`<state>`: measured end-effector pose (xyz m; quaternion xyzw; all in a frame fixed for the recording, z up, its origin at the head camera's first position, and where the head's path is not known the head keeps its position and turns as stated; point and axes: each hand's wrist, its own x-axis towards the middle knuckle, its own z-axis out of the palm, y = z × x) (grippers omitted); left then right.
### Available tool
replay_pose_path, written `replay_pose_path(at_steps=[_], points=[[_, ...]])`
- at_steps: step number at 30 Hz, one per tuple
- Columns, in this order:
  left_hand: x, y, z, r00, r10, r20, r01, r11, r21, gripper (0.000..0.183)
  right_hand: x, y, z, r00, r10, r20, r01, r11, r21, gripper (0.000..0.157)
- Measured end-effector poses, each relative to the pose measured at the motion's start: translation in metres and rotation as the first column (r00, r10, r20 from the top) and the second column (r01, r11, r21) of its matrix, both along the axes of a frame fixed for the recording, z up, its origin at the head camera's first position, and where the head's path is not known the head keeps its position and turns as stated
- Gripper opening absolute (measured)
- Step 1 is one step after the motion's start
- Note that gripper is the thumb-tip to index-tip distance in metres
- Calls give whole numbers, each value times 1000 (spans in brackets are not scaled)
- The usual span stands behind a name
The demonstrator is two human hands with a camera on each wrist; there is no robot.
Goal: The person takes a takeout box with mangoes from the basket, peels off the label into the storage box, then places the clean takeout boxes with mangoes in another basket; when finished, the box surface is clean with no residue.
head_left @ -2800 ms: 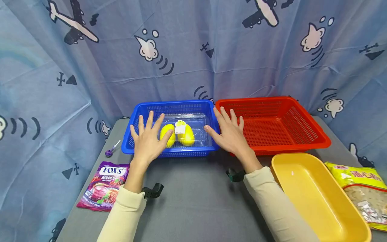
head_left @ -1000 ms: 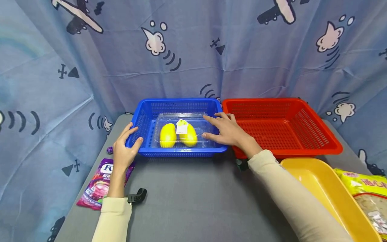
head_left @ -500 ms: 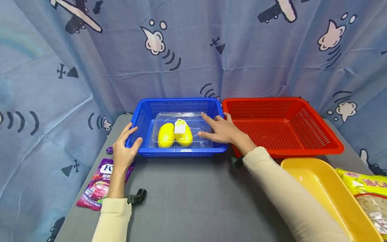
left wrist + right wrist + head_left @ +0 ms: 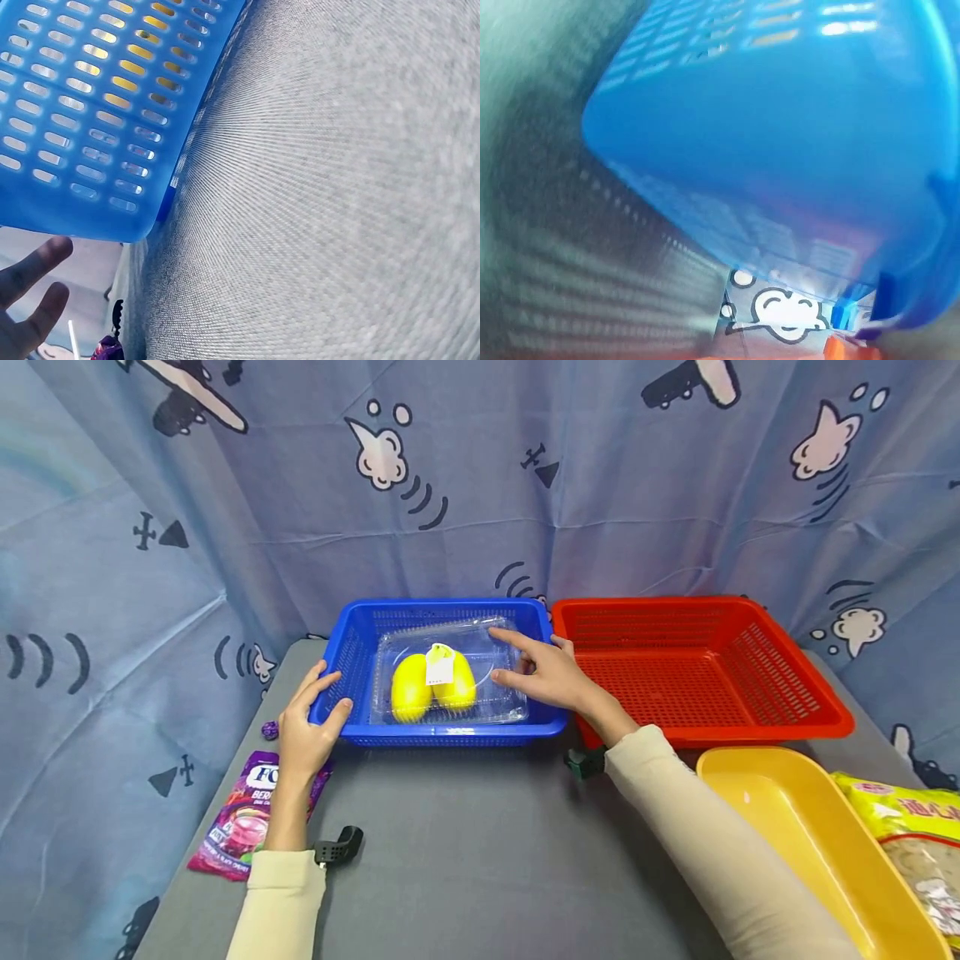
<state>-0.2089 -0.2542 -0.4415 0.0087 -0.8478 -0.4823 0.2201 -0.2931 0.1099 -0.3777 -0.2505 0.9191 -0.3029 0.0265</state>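
In the head view a blue basket [image 4: 450, 731] holds a clear plastic clamshell box [image 4: 491, 697] with two yellow oval fruits [image 4: 411, 689] and a white label [image 4: 440, 670] showing. My right hand [image 4: 551, 672] pinches the box at its right side, thumb and index finger over it, other fingers hidden from view; the box sits slightly tilted, right end raised. My left hand [image 4: 307, 727] rests at the basket's front left corner, thumb and index finger reaching over the rim. Two extended fingers [image 4: 45, 266] show outside the basket wall in the left wrist view.
A red basket [image 4: 675, 733] stands right of the blue one. In front of it is a yellow tray [image 4: 795, 843], with a yellow snack bag [image 4: 918, 843] beside. At left lie a purple candy bag [image 4: 240, 827] and a lollipop [image 4: 270, 729]. A patterned curtain [image 4: 465, 485] hangs behind.
Both hands first hovered, then came to the blue basket. The right hand moved inward onto the clear box, which shifted left and then rose at its right end. The left hand stays at the corner.
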Motion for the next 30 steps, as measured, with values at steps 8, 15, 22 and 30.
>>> replay_pose_path(at_steps=[8,15,22,30], points=[[-1,0,0,1000,-1,-19,1,1000,-3,45,3,3,2,999,-30,-16,26,975,-222,55],[1,1,-1,1000,-3,-16,3,1000,-5,44,4,6,2,999,-54,-7,51,969,-240,53],[0,2,-2,999,-6,-36,6,1000,13,44,9,12,9,996,-76,41,85,949,-303,52],[1,2,-1,999,-3,-43,4,1000,14,43,11,23,19,997,-36,63,58,916,-398,53]])
